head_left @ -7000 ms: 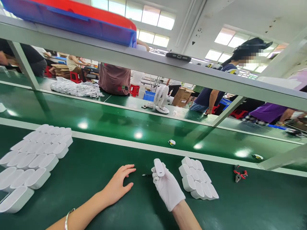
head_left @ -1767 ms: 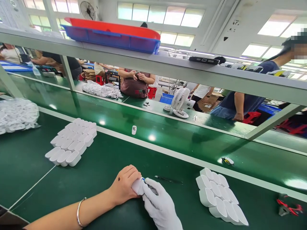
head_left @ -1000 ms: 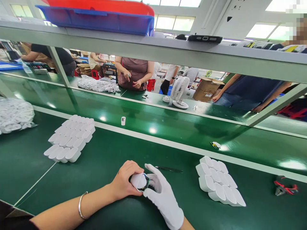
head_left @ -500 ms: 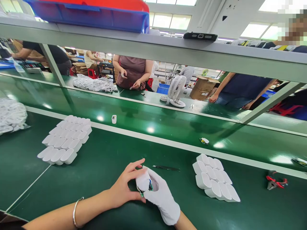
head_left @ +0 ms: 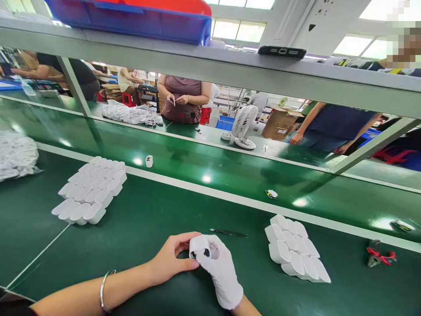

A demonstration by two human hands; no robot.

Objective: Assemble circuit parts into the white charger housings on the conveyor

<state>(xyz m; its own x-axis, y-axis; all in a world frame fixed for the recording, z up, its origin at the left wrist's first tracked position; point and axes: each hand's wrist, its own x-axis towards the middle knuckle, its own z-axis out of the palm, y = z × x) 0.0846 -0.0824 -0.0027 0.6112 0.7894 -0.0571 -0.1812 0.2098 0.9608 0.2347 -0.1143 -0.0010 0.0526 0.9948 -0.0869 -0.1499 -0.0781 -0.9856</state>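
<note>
Between my hands is a small white plastic casing (head_left: pixel 198 244) with dark parts showing in its open end. My bare left hand (head_left: pixel 174 256) grips its left side, fingers over the top and thumb below. From the right, my gloved right hand (head_left: pixel 224 268) closes round the same casing, and its fingers partly hide the opening. Just beyond my hands a pair of dark tweezers (head_left: pixel 229 233) lies on the green bench. To the right stands a block of white casings (head_left: pixel 296 248) in rows, and a larger block of white casings (head_left: pixel 90 191) sits to the left.
Red-handled pliers (head_left: pixel 379 254) lie at far right. Behind a white strip, a green belt (head_left: pixel 184 171) carries a white casing (head_left: pixel 149 161) and small circuit pieces (head_left: pixel 271 193). A shelf (head_left: pixel 230 66) crosses above. Across the belt are a fan (head_left: pixel 245 125) and several people.
The casing has turned in my hands; the green board edges that showed at its opening are now mostly hidden. The pieces on the belt have shifted left.
</note>
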